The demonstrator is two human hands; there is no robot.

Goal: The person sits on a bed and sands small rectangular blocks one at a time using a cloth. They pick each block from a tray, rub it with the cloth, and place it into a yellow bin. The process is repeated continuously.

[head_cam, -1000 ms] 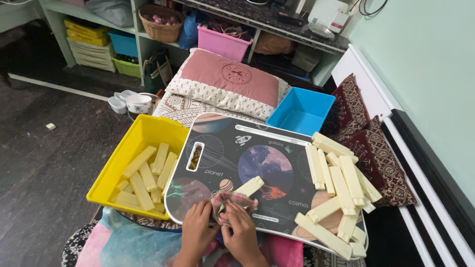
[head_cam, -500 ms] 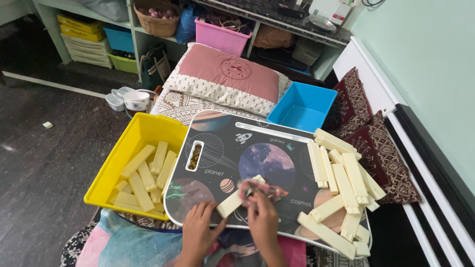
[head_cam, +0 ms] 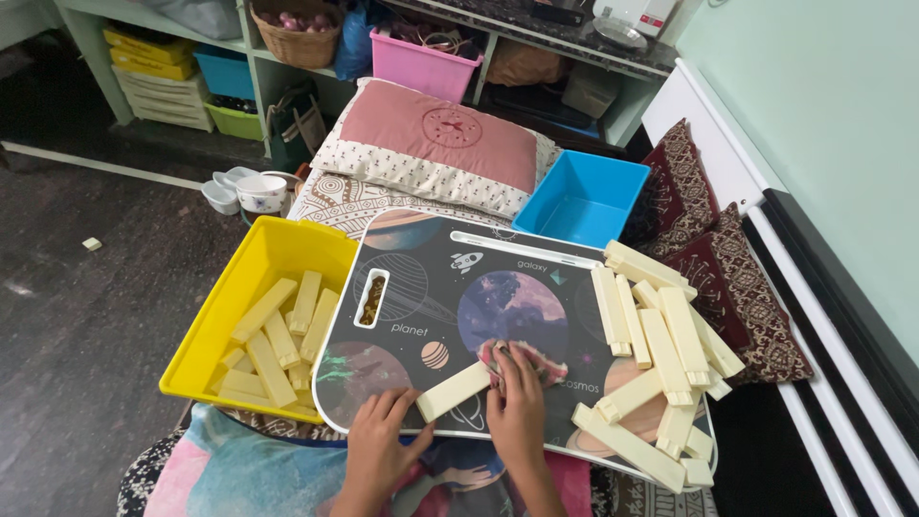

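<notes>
Seated figure at a lap tray [head_cam: 536,251] printed with planets, seen from above. The left hand [head_cam: 378,442] rests at the tray's near edge, fingers spread and released, its fingertips touching the near end of a pale wooden block [head_cam: 455,390] that lies flat and slanted on the tray. The right hand [head_cam: 517,410] lies just beside it, at the block's other end, fingers pressed down on a crumpled pinkish cloth [head_cam: 531,359]; whether it grips the cloth or merely presses it cannot be told. The block thus lies between the two hands, touching the cloth at its far end. To the right of the right hand, a loose heap of like blocks [head_cam: 656,354] covers the tray's right side. To the left of the left hand, touching the tray's edge, a yellow tub [head_cam: 225,297] holds more blocks. Beyond the hands, past the tray, lie a pink pillow [head_cam: 436,144] and a blue tub [head_cam: 584,196].
</notes>
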